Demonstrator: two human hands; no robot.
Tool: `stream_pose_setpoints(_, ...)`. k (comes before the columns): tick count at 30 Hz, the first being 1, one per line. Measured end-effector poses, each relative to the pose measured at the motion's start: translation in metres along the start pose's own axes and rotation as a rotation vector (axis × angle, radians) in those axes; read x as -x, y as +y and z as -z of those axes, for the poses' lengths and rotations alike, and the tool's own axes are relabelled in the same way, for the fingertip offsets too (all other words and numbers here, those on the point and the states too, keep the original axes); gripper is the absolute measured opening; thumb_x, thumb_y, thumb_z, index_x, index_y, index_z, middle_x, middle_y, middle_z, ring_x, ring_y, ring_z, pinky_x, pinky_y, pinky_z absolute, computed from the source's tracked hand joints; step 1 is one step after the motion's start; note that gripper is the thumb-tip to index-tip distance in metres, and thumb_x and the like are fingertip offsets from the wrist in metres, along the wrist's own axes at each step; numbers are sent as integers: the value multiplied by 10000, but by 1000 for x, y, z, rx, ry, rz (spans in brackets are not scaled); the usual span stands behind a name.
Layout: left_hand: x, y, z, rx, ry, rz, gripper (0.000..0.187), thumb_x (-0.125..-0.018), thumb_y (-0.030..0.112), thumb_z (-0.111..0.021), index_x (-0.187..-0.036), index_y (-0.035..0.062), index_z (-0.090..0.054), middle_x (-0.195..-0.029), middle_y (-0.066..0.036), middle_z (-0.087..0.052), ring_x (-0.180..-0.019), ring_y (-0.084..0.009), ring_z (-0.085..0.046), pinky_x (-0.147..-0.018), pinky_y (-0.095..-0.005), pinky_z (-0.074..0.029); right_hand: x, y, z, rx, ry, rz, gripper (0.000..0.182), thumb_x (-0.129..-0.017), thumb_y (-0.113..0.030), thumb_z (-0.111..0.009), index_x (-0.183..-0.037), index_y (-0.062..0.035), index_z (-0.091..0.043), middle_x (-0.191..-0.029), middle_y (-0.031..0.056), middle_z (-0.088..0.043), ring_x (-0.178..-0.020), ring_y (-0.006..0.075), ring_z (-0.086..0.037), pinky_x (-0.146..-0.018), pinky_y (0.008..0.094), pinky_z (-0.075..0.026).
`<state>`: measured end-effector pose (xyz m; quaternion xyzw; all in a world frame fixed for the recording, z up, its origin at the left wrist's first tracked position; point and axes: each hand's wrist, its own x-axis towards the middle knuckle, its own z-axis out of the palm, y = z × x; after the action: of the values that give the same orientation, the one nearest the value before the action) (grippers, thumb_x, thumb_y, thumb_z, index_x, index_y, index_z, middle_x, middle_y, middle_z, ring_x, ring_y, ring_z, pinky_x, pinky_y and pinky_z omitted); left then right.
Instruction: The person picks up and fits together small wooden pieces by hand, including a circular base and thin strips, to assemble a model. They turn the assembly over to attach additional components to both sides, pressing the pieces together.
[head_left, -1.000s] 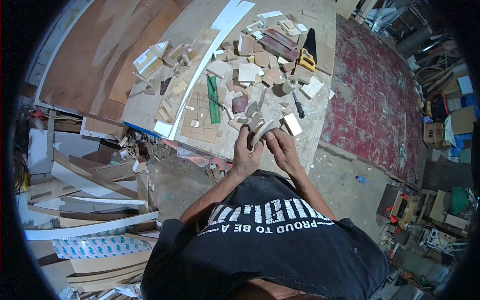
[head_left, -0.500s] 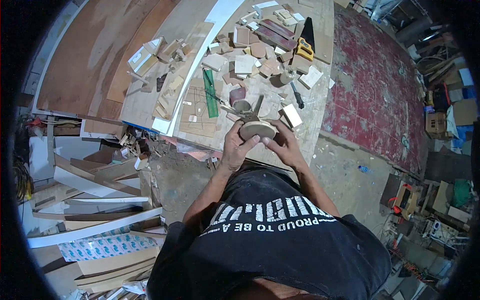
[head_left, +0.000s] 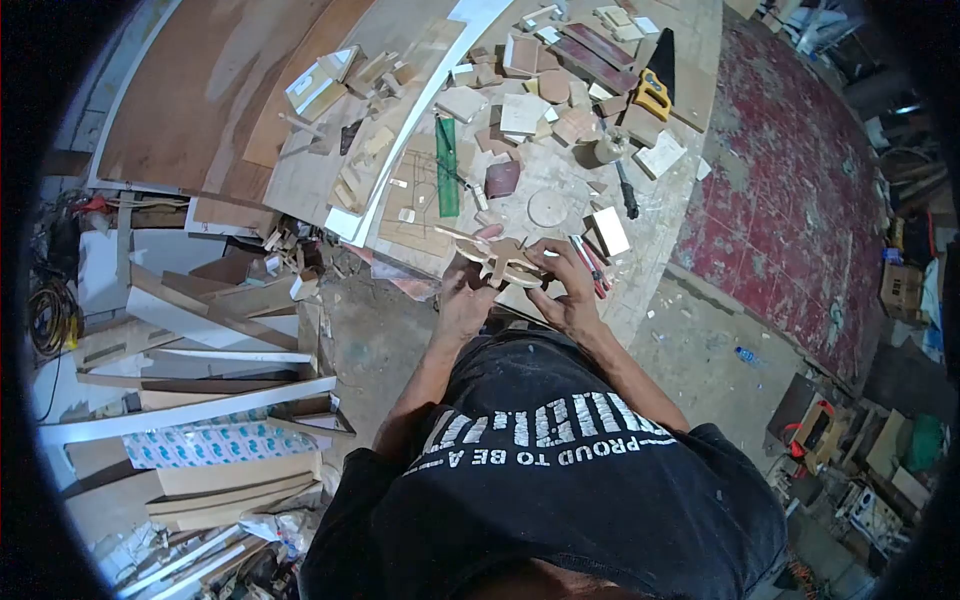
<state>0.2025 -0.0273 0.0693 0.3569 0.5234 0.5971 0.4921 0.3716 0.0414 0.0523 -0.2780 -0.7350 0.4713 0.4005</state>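
Observation:
Between my hands, above the near edge of the workbench, is a small wooden assembly (head_left: 499, 268) of thin pieces joined to a round disc, seen nearly edge-on. My left hand (head_left: 466, 297) is closed round its left side, some fingers hidden behind the wood. The fingers and thumb of my right hand (head_left: 569, 291) pinch its right edge. Just beyond lie a pale round disc (head_left: 548, 208) and a piece of worn reddish sandpaper (head_left: 503, 179). Red-handled pliers or a similar tool (head_left: 590, 266) rest by my right hand, near a light wooden block (head_left: 612, 232).
On the workbench (head_left: 640, 265) are a green ruler (head_left: 446, 168), a yellow-handled saw (head_left: 654, 93), a dark-handled tool (head_left: 628, 190) and several wood offcuts (head_left: 524, 113). Curved boards (head_left: 190, 415) are piled at left. A red panel (head_left: 770, 200) stands at right.
The wooden assembly has turned from showing its disc's face to nearly edge-on. My hands have shifted their hold on it. The view has moved, so the bench things appear further right.

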Motion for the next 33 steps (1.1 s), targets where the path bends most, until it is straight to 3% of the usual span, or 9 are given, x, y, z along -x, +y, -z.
stream_pose_setpoints(7,5,-4,16,59,15,100,452,-814,-44,-717,-1237,-34,-557,-1153,-95,-644,-1041,-133,-611,-919,-288,-508,-11,9,1,-195,-117,-38,420,-778,-48,-731,-1180,-11,-617,-1116,115,-609,-854,193,-623,-668,264,-502)
stream_pose_setpoints(13,20,-9,38,-52,43,286,401,-776,-29,-766,-1150,-21,-622,-1061,-83,-692,-933,-159,-659,-881,-296,-535,-21,17,14,-442,-506,-326,344,-874,-132,-707,-1183,-1,-632,-1120,74,-644,-873,142,-628,-706,239,-498)
stream_pose_setpoints(15,23,-8,42,-50,65,317,392,-777,-29,-766,-1143,-17,-624,-1067,-83,-691,-937,-161,-660,-879,-298,-539,-24,65,18,-575,-417,-569,279,-905,-142,-657,-1145,0,-652,-1068,68,-668,-823,132,-661,-721,280,-524)
stream_pose_setpoints(17,26,-9,40,-43,96,347,384,-778,-30,-766,-1135,-13,-627,-1072,-82,-690,-941,-163,-661,-877,-301,-542,-32,119,17,91,-124,-508,331,-875,-196,-673,-1108,37,-653,-923,164,-692,-785,255,-688,-717,358,-538)
stream_pose_setpoints(19,25,-5,37,53,151,270,367,-783,-46,-750,-1128,2,-635,-1093,-75,-681,-964,-161,-655,-892,-303,-537,-29,190,15,657,-107,-422,526,-824,-308,-717,-1192,40,-575,-1069,239,-616,-926,403,-634,-790,455,-532)
stream_pose_setpoints(21,19,-2,37,-68,98,166,370,-778,-63,-737,-1126,9,-633,-1150,-78,-654,-1029,-160,-632,-925,-307,-521,-44,205,10,776,-198,-520,706,-785,-357,-760,-1304,15,-458,-1224,238,-517,-1094,417,-557,-842,493,-510)
stream_pose_setpoints(27,18,10,36,-144,79,130,417,-745,-155,-680,-1120,20,-628,-1182,-82,-607,-1101,-168,-591,-975,-309,-475,-62,210,-16,968,-224,-535,751,-732,-375,-805,-1290,-46,-426,-1326,227,-425,-1214,436,-477,-907,564,-450)
stream_pose_setpoints(29,17,15,35,-117,95,132,416,-756,-161,-662,-1129,12,-601,-1182,-93,-622,-1103,-173,-601,-972,-320,-483,-63,212,-18,983,-179,-461,747,-729,-330,-813,-1292,-42,-416,-1226,227,-535,-1116,429,-557,-875,509,-480)
stream_pose_setpoints(33,14,18,40,-138,45,84,425,-763,-162,-658,-1144,5,-574,-1160,-100,-641,-1094,-181,-614,-970,-329,-490,-66,189,-18,59,-206,-598,483,-864,-216,-713,-1248,-15,-502,-975,115,-672,-901,260,-653,-813,357,-508)
